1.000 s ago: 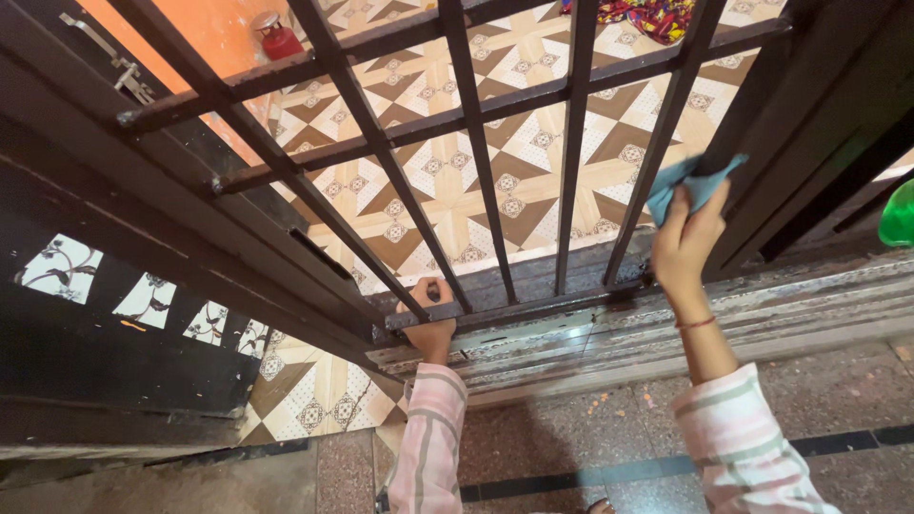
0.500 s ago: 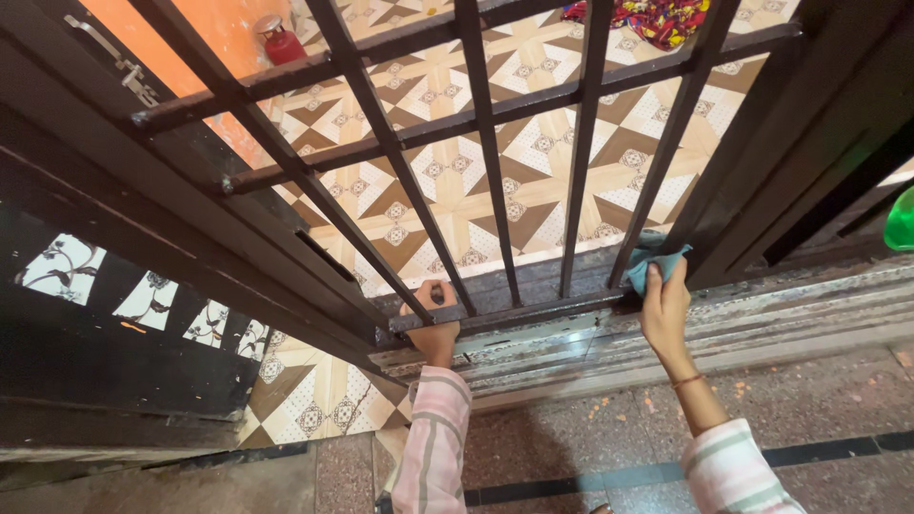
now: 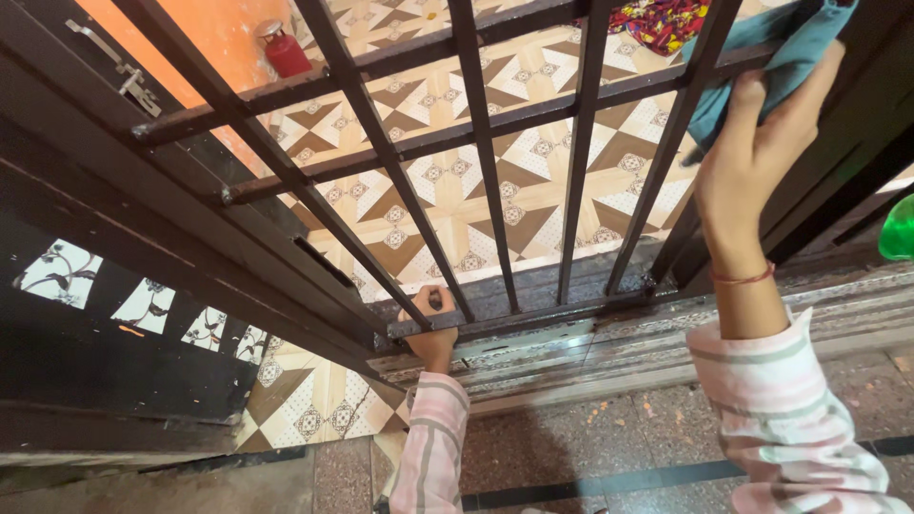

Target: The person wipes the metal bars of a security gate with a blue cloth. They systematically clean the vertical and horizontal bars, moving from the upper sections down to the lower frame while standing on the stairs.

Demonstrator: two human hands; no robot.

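Head view, looking down through a dark metal gate (image 3: 476,171) made of upright bars and cross rails. The left hand (image 3: 433,328) sits at about 6 o'clock in the frame, fingers curled closed around the gate's bottom rail (image 3: 533,314), thumb on top, just beside the foot of one upright bar. The right hand (image 3: 757,157) is up at about 2 o'clock, raised against the gate's right side; its fingers are closed on a teal cloth (image 3: 762,67), which is pressed against the upper cross rail (image 3: 590,95) where it meets the rightmost bar. The cloth bunches above the fingers and part of it hangs behind the bar. A thin red band (image 3: 743,278) circles the right wrist. Both arms wear pink-and-white striped sleeves (image 3: 790,419). Behind the bars, a patterned tile floor (image 3: 428,190) in cream and brown. At 11 o'clock, a red cylinder (image 3: 284,49) stands against an orange wall (image 3: 190,38). At 1 o'clock, a multicoloured fabric (image 3: 662,21) lies on the tiles. At 3 o'clock, a green object (image 3: 898,228) is cut off by the frame edge; kind cannot be told. Below the gate, a worn stone threshold (image 3: 609,357).
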